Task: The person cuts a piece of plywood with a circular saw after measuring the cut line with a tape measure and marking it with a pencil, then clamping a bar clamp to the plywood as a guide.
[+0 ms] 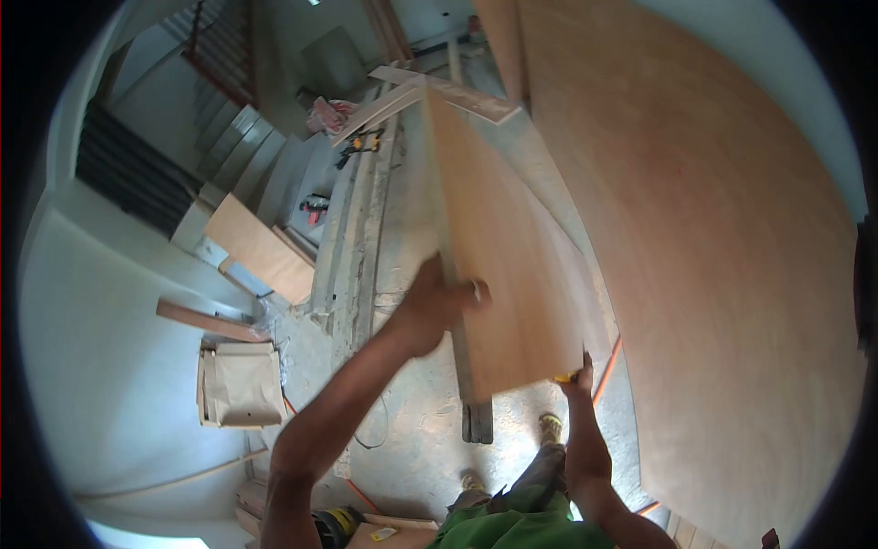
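A long wooden panel (pixel 512 265) stands tilted in front of me, with its pale edge toward the left. My left hand (pixel 436 306) grips that left edge, fingers wrapped over onto the face; the hand is slightly blurred. At the panel's near right corner is my right hand (pixel 579 373), closed around something yellow (pixel 565 377) that is mostly hidden, beside the corner. Under the near end of the panel a dark beam end (pixel 476 423) sticks out.
A large plywood sheet (pixel 704 274) stands along the right. Long beams (pixel 352 247) lie left of the panel, with power tools (pixel 360 146) on them. Farther left are a leaning board (pixel 261 247), a wood piece (pixel 206 320) and stacked cartons (pixel 242 384). Stairs (pixel 233 146) rise behind.
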The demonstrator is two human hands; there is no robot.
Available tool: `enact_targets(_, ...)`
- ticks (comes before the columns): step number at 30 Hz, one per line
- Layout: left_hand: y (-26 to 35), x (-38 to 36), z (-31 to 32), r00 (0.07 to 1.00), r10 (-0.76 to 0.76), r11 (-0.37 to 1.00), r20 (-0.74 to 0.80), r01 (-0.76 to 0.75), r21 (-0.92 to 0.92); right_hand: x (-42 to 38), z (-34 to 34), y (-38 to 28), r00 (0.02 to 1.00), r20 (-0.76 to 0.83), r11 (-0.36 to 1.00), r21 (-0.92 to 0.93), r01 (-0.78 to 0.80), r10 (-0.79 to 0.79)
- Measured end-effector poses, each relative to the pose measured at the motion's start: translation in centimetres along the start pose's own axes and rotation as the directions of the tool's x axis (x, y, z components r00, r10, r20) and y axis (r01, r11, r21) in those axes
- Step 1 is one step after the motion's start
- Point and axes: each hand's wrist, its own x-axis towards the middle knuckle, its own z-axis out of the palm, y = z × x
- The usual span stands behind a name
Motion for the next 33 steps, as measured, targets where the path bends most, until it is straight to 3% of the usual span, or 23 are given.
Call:
enact_targets(2, -2.2, -3.6, -0.5, 0.986, 0.164, 0.983, 0.042, -0.167, 0.071, -1.5, -0.8, 1.6, 0.991, 0.1, 0.99, 0.124, 0.071, -0.083)
enact_targets(4, -2.8, -7.0, -1.5, 0.983, 0.174, 0.982, 0.065, -0.178, 0.059, -2.5, -2.8, 3.1, 0.99, 0.1, 0.994, 0.045, 0.098, -0.102)
enact_targets(5, -2.5, -8.8, -1.9, 0.977, 0.178, 0.98, 0.116, -0.186, 0.064, -1.9, -5.1, 3.9, 0.957, 0.247, 0.989, 0.025, 0.149, -0.15)
enact_targets(7, -1.5, -13.0, -3.3, 0.987, 0.157, 0.98, 0.032, -0.16, 0.117, -5.2, -3.4, 5.5, 0.976, 0.187, 0.993, -0.02, 0.115, -0.109)
enact_targets(9, -1.5, -17.6, -5.5, 0.974, 0.212, 0.965, 0.081, -0.222, 0.141, -9.2, -0.5, 7.8, 0.978, 0.188, 0.994, -0.046, 0.098, -0.087)
enact_targets(10, -2.3, -19.7, -7.0, 0.949, 0.296, 0.955, 0.103, -0.291, -0.062, -10.7, 0.5, 8.6, 0.982, 0.165, 0.995, -0.035, 0.095, -0.088)
enact_targets(13, -3.1, -27.4, -10.9, 0.948, 0.317, 0.948, 0.006, -0.317, 0.002, -13.6, 2.4, 11.3, 0.947, 0.319, 0.99, -0.123, 0.067, -0.025)
enact_targets(14, -4.0, -30.4, -12.2, 0.982, 0.184, 0.959, -0.046, -0.19, -0.211, -14.8, 3.0, 12.2, 0.946, 0.324, 0.988, -0.136, 0.075, -0.027)
enact_targets(15, -5.3, -32.9, -13.7, 0.979, 0.2, 0.953, -0.048, -0.206, -0.221, -15.7, 3.9, 13.3, 0.94, 0.335, 0.983, -0.145, 0.114, -0.06)
enact_targets(17, -8.1, -37.9, -16.5, 0.918, 0.383, 0.924, -0.106, -0.377, 0.069, -17.0, 5.2, 15.6, 0.93, 0.352, 0.975, -0.148, 0.165, -0.104)
enact_targets(18, -10.1, -40.4, -18.1, 0.916, 0.389, 0.921, -0.097, -0.385, 0.063, -17.5, 5.4, 16.8, 0.912, 0.401, 0.969, -0.179, 0.17, -0.086)
enact_targets(20, -14.5, -45.2, -21.3, 0.876, 0.384, 0.918, -0.292, -0.397, 0.016, -19.2, 6.1, 19.9, 0.891, 0.447, 0.96, -0.207, 0.189, -0.08)
enact_targets(21, -16.0, -47.3, -22.6, 0.877, 0.389, 0.915, -0.283, -0.403, 0.007, -20.7, 7.0, 21.2, 0.895, 0.436, 0.939, -0.258, 0.227, -0.096)
enact_targets(23, -19.1, -50.8, -24.6, 0.825, 0.374, 0.905, -0.424, -0.425, -0.028, -22.2, 7.8, 23.7, 0.894, 0.432, 0.908, -0.316, 0.275, -0.121)
enact_targets(24, -20.8, -51.8, -24.8, 0.763, 0.306, 0.92, -0.569, -0.39, -0.028, -22.0, 8.2, 24.3, 0.898, 0.426, 0.899, -0.341, 0.274, -0.112)
enact_targets(27, -26.5, -55.3, -28.4, 0.797, 0.236, 0.896, -0.556, -0.4, -0.193, -21.7, 7.2, 27.8, 0.912, 0.402, 0.891, -0.379, 0.249, -0.084)
enact_targets(29, -30.2, -56.8, -30.3, 0.728, 0.155, 0.869, -0.668, -0.423, -0.259, -20.4, 6.5, 30.5, 0.877, 0.481, 0.872, -0.426, 0.241, -0.007)
enact_targets(33, -38.3, -57.6, -34.8, 0.745, 0.071, 0.788, -0.663, -0.449, -0.421, -19.2, 4.3, 35.5, 0.858, 0.509, 0.829, -0.506, 0.238, 0.064)
